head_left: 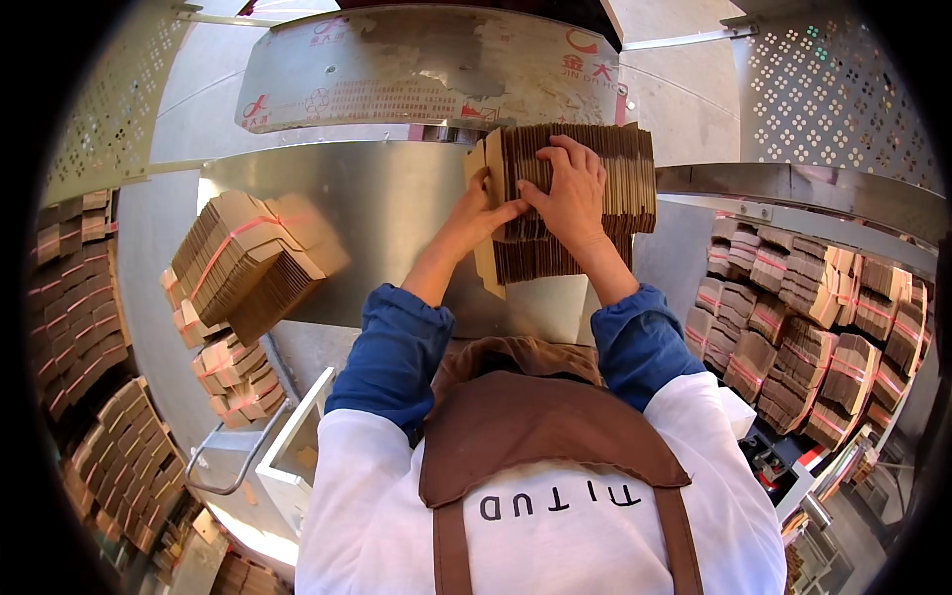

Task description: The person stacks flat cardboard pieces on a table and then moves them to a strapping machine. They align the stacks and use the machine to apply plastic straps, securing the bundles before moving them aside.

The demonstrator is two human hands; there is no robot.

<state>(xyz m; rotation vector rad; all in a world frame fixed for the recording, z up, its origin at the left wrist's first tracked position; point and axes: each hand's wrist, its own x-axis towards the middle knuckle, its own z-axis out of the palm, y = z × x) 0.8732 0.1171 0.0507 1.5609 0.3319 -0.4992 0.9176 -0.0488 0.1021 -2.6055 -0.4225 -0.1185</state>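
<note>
A long row of folded brown cardboard pieces (627,188) stands on edge on the metal table, packed face to face. My left hand (478,215) grips its left end, fingers behind the lighter end piece and thumb pointing right along the edges. Over the top edges lies my right hand (573,193), its fingers bent and pressing on the cardboard, with the thumb close to my left thumb. To the left, a bundle of folded cardboard (238,253) with a pink band sits tilted at the table's edge; its right side is blurred.
The shiny metal table (367,198) spans the middle, with a printed metal panel (397,74) beyond it. Banded cardboard bundles (793,317) are piled at the right, and more stacks (74,297) stand at the left. Perforated panels (828,94) flank the far side. A tubular handle (233,486) is at lower left.
</note>
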